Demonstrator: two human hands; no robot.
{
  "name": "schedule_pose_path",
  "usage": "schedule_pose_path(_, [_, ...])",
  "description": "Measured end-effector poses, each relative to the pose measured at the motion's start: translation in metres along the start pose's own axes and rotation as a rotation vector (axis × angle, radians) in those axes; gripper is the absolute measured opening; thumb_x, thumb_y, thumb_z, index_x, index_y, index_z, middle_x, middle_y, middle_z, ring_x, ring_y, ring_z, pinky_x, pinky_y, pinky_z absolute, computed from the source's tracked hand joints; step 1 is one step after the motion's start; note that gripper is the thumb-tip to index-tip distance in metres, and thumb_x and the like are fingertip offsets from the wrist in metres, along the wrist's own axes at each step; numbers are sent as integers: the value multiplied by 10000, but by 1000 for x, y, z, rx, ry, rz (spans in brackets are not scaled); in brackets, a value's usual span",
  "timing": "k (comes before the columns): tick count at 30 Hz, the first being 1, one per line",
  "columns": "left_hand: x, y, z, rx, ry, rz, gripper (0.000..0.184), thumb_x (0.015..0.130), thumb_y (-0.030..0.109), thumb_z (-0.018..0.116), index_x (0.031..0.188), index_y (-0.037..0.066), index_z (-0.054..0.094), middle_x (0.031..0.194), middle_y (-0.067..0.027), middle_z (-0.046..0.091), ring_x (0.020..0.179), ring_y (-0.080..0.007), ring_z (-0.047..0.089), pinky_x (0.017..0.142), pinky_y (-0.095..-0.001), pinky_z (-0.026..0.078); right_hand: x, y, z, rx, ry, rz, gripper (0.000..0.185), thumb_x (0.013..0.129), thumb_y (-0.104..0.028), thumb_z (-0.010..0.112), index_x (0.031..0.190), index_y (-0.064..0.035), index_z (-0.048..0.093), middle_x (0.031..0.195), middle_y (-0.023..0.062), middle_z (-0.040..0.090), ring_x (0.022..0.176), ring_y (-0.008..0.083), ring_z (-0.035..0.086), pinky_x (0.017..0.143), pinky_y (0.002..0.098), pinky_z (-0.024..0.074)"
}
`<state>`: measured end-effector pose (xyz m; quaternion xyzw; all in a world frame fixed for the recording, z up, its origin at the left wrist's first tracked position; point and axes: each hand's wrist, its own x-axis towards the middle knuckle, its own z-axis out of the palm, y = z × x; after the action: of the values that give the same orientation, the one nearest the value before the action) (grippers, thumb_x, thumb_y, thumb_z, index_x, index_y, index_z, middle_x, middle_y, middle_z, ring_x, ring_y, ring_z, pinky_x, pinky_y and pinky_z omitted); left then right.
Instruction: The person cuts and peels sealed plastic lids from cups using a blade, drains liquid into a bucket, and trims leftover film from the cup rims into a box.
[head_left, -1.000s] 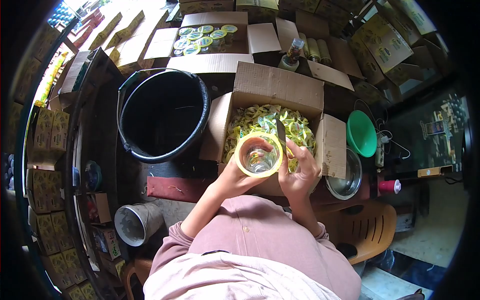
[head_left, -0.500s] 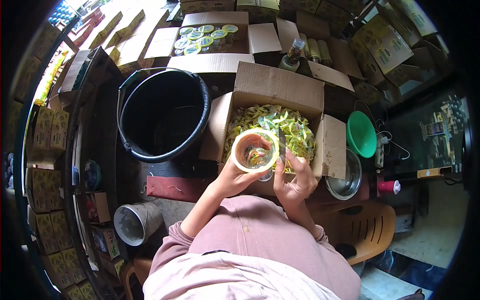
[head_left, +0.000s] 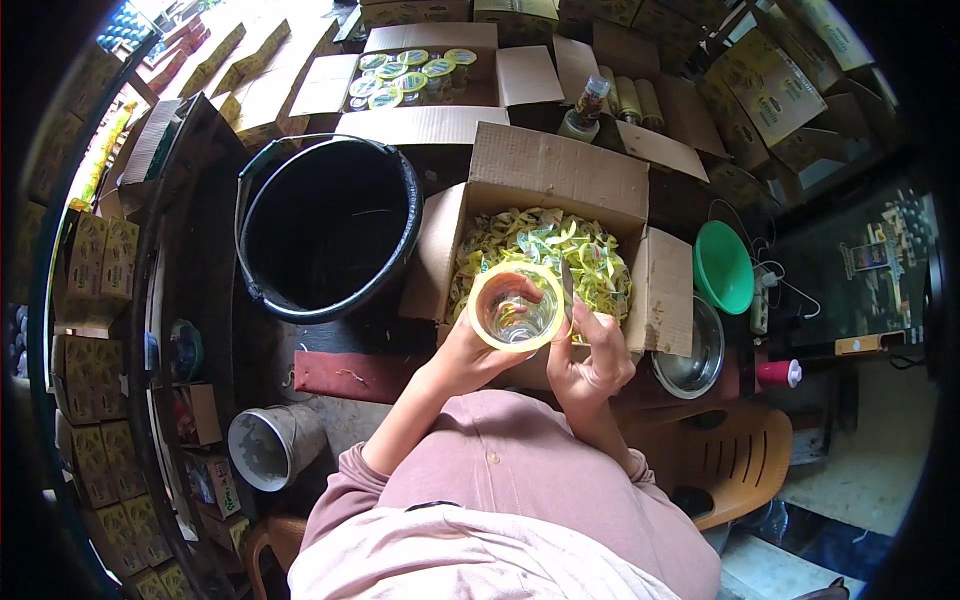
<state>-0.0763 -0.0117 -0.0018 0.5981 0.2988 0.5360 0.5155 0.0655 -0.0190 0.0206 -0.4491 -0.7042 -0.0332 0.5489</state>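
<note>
Clasped in my left hand [head_left: 468,358] is a clear plastic cup [head_left: 516,308] with a yellow rim, its mouth turned up toward me. Fingers show through the cup's clear wall. My right hand [head_left: 592,365] is closed around a knife [head_left: 567,285], whose narrow blade points away from me along the right side of the rim. Just beyond both hands, an open cardboard box [head_left: 558,172] is filled with yellow-green and clear plastic scraps [head_left: 590,255].
A large black bucket [head_left: 408,235] stands left of the box. To the right are a green basin [head_left: 722,268] and a metal bowl [head_left: 708,375]. Behind, another carton [head_left: 425,125] holds lidded cups [head_left: 400,78], beside a bottle [head_left: 590,100]. A grey bucket [head_left: 300,440] sits lower left.
The cup has shifted slightly right and toward me, and its rim has tilted a little. The right hand and blade have moved only slightly.
</note>
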Motion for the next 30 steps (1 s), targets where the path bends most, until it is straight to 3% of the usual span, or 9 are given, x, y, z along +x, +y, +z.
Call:
schedule_pose_path(10, [0,4,0,67,-25,17,615,680,57,695,1193,12,359,1103,-108,464,1053,-191,469,911,-305,381,8,3,-7,87,-61,136,324,653,41,663,957,-63,618,714,81,596,619,196,594,564,272,472])
schedule_pose_path(19, [1,5,-1,115,-79,19,599,663,79,696,1173,12,390,1098,-108,472,1049,-206,471,909,-313,378,4,4,-6,35,-43,75,320,659,38,661,960,-63,619,708,81,588,605,183,580,562,277,466])
schedule_pose_path(22, [1,6,-2,143,-97,25,592,643,109,696,1153,10,414,1090,-108,478,1041,-216,472,904,-323,376,6,8,-10,135,-119,186,324,655,46,655,959,-58,619,708,88,586,600,189,576,556,277,460])
schedule_pose_path(30, [4,6,-6,121,-117,15,589,618,102,687,1141,6,432,1077,-113,485,1017,-214,489,889,-319,390,7,9,-13,179,-141,140,321,658,84,618,965,-6,597,703,100,573,615,185,562,572,262,435])
